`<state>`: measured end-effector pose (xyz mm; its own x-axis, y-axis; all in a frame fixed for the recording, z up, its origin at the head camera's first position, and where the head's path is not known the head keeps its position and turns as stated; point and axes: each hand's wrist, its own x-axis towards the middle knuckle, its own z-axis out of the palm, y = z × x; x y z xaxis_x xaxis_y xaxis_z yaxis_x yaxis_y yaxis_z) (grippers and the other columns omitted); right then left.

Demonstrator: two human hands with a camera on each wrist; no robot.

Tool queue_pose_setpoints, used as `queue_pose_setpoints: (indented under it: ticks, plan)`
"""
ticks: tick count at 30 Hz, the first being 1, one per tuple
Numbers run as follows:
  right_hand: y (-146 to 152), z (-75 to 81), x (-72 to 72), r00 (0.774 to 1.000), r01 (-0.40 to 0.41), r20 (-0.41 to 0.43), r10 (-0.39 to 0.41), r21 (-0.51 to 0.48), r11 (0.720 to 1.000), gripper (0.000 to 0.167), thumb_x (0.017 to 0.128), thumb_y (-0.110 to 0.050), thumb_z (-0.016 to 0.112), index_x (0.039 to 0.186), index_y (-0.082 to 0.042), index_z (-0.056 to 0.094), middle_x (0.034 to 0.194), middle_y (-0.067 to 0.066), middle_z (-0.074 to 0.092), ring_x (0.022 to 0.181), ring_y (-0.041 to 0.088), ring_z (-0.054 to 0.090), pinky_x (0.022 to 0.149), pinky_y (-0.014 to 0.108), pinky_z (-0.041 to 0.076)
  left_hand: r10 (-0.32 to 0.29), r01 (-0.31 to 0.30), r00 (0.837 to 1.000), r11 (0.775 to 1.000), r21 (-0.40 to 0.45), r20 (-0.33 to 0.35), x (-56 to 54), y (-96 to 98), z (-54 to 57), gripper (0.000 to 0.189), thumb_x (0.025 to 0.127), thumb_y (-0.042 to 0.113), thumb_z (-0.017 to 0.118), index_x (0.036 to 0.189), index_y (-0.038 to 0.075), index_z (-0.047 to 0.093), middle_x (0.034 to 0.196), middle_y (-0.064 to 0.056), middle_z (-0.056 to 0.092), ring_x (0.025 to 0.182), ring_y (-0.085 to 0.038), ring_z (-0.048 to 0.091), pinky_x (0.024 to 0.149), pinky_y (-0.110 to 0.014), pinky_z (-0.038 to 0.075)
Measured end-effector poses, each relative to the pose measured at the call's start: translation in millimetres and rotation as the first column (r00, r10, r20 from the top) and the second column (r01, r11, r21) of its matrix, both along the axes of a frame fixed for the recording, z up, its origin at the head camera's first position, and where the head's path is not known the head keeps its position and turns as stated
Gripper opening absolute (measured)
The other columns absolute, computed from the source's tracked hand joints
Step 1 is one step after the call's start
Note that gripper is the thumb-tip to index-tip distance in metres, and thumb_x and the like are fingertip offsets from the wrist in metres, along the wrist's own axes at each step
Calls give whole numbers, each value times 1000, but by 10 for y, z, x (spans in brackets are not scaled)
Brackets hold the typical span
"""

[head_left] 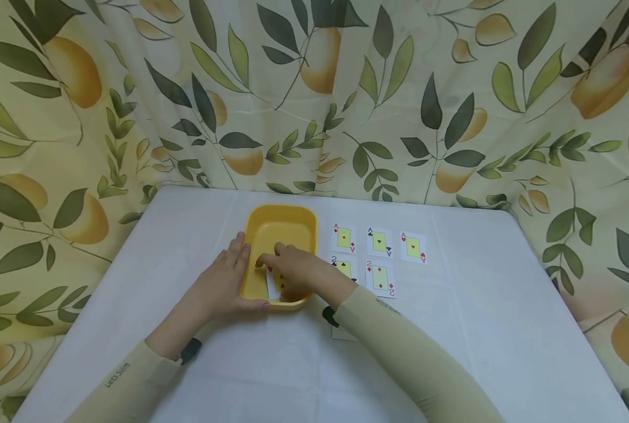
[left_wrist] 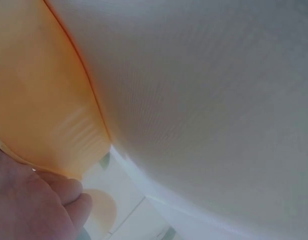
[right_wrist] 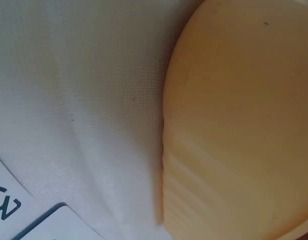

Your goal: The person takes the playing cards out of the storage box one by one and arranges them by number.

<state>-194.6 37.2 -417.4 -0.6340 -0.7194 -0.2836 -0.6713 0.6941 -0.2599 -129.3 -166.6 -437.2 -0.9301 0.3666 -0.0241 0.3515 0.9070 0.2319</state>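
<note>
A yellow plastic tray (head_left: 308, 218) sits on the white-covered table. Along its left side lies my left hand (head_left: 220, 281), fingers straight against the wall and thumb at the near corner. Over the tray, my right hand (head_left: 293, 267) bends its fingers about a playing card (head_left: 273, 286) inside, seeming to pinch it; part of the card is hidden under the hand. In the left wrist view, left-hand fingers (left_wrist: 68, 200) touch the tray's rim. The right wrist view shows the tray's outer wall (right_wrist: 234, 125) but hardly any of the hand.
Right of the tray lie three aces, of diamonds (head_left: 343, 238), clubs (head_left: 380, 241) and hearts (head_left: 413, 248). Below them are the two of clubs (head_left: 345, 267) and two of diamonds (head_left: 380, 278). Another card (head_left: 342, 335) is mostly hidden under the right forearm. A patterned curtain (head_left: 346, 117) hangs behind.
</note>
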Motion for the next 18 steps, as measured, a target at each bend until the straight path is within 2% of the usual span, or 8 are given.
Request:
queue_pose_setpoints:
  ticks: [2,7,11,14,18]
  plan:
    - [0,-5,3,1000,2,-19,-2,-3,1000,76,76,-28,86,141,-30,46,111,1,46,98,17,48,79,25,50,2,-2,1000,1000,4,2,-6,-3,-8,139,66,96,47,157,-3,16,167,-18,-2,152,-37,16,119,-52,29]
    - [-6,-28,0,998,13,-68,-14,-21,1000,84,72,-43,88,140,-25,43,115,2,45,102,19,46,85,28,50,2,-2,1000,1000,0,-2,-26,0,-53,139,65,97,47,158,-2,15,167,-18,-2,152,-36,16,120,-51,28]
    - [24,6,-9,993,19,-115,-26,-58,998,98,72,-49,85,150,-21,32,135,2,49,114,22,49,99,33,50,-1,1,1000,1000,-6,4,-20,3,-46,138,67,95,50,158,-3,15,167,-19,-2,153,-35,13,122,-50,25]
    - [89,102,-13,988,53,-138,-67,-103,993,105,69,-45,88,152,-17,29,145,1,48,124,23,46,108,35,45,-1,1,1000,1000,-6,2,-12,2,-29,137,68,92,53,157,-3,14,167,-19,-2,153,-35,13,122,-49,24]
    - [252,265,16,982,99,-140,-126,-187,977,100,63,-37,94,145,-16,40,139,1,48,120,18,45,108,31,44,4,-4,1000,1000,-17,-2,-10,1,-9,136,69,91,55,157,-3,14,167,-19,-2,153,-36,13,122,-49,23]
